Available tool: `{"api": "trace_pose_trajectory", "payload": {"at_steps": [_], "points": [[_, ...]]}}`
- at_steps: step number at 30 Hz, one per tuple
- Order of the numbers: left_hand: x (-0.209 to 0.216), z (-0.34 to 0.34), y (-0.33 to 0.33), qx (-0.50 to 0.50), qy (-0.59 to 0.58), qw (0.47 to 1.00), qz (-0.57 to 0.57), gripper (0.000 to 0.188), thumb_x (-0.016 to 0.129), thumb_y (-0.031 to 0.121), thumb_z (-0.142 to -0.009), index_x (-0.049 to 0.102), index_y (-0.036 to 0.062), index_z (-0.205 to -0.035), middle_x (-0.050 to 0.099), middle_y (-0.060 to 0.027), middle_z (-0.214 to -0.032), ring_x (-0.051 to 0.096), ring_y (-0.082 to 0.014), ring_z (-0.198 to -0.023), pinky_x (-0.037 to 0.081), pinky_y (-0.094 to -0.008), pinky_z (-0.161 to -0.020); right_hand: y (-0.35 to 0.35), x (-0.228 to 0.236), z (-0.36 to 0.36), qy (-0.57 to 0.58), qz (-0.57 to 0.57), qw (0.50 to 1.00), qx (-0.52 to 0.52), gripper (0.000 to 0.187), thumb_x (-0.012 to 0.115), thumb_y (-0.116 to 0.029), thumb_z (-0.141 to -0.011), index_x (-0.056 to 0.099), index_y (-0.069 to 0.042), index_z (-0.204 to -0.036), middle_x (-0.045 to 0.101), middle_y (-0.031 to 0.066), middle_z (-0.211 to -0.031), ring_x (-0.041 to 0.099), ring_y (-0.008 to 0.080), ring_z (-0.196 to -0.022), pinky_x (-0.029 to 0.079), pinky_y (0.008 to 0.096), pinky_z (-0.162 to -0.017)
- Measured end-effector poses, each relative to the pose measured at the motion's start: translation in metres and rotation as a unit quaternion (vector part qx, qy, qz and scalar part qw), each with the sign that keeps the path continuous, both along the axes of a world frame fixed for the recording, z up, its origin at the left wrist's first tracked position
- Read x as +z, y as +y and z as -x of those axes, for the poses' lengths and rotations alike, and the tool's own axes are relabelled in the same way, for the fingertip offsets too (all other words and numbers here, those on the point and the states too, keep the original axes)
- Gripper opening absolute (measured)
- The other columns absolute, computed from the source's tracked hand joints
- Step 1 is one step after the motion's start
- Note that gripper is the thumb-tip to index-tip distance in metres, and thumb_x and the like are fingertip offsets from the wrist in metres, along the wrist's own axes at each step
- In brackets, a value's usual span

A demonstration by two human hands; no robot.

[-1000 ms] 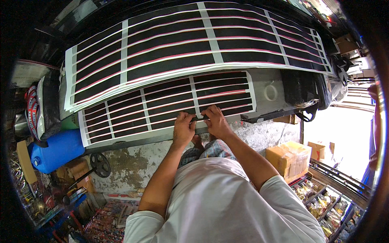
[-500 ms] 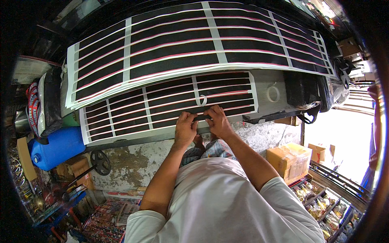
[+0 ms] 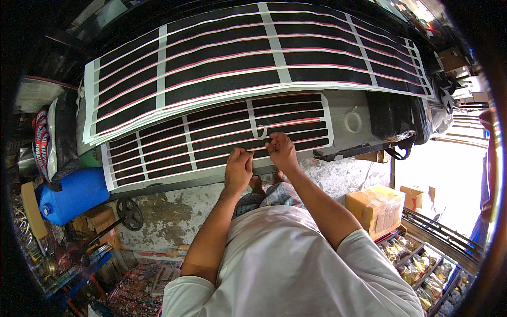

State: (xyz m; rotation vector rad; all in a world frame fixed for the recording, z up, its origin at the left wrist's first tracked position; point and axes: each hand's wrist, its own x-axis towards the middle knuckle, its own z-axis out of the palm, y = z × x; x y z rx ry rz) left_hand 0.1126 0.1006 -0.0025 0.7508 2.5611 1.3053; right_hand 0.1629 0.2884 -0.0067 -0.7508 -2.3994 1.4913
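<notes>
Left hand: the left hand (image 3: 240, 164) lies at the near edge of the smaller striped sheet (image 3: 211, 135), back upward, fingers curled and their tips drawn in toward the right; whether anything is gripped between them I cannot tell.
Right hand: the right hand (image 3: 282, 152) sits a little farther from the body, over the same sheet, fingers bent and thumb close to the fingertips in a pinch-like shape; I cannot tell if a thing is caught there.
Gap: the two hands are near each other but apart, their fingertips turned inward.
Left forearm: the left forearm (image 3: 214, 222) slants up and rightward from the short sleeve.
Right forearm: the right forearm (image 3: 323, 203) slants up and leftward, mirroring the other, so the arms converge in front of the white shirt (image 3: 296, 259).
Smaller striped sheet: black panels divided by pale and red lines, flat on the grey tabletop (image 3: 346, 101), its far edge partly beneath the larger sheets.
White curl: a white curl (image 3: 257, 137) rests on the smaller sheet just beside the right fingertips; contact with them is unclear.
Larger sheets: a stack of larger striped sheets (image 3: 222, 55) spreads beyond it.
White ring: a white ring (image 3: 346, 122) lies right of the smaller sheet.
</notes>
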Motion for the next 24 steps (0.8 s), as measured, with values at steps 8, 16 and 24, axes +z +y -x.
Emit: {"api": "trace_pose_trajectory", "payload": {"at_steps": [8,16,24], "points": [[0.002,0.005,0.000,-0.017,0.074,0.997,-0.002,0.008,0.075,0.001,-0.100,0.077,0.0009,-0.108,0.064,-0.0139,-0.102,0.066,-0.0295,-0.080,0.054,-0.0409,-0.070,-0.001,-0.014,0.025,-0.035,0.129,0.991,0.004,0.033,0.082,0.000,-0.090,0.070,-0.003,-0.121,0.068,0.0045,-0.093,0.066,0.0135,-0.081,0.056,0.0284,-0.076],[-0.008,0.005,0.000,-0.010,0.039,0.999,-0.018,0.011,0.076,-0.001,-0.099,0.077,0.0021,-0.109,0.064,-0.0136,-0.101,0.067,-0.0276,-0.081,0.054,-0.0397,-0.070,-0.005,-0.014,0.017,0.007,-0.077,0.990,0.116,0.035,0.086,-0.004,-0.082,0.072,-0.009,-0.113,0.066,0.0104,-0.105,0.070,0.0272,-0.097,0.058,0.0407,-0.083],[-0.010,0.006,-0.001,-0.014,0.058,0.998,-0.015,0.012,0.076,0.001,-0.099,0.076,0.0029,-0.110,0.063,-0.0140,-0.102,0.066,-0.0301,-0.082,0.055,-0.0412,-0.072,-0.018,0.021,0.029,0.017,-0.156,0.981,0.116,0.059,0.088,-0.005,-0.076,0.057,-0.007,-0.126,0.059,0.0177,-0.117,0.058,0.0427,-0.117,0.048,0.0536,-0.102]]}}
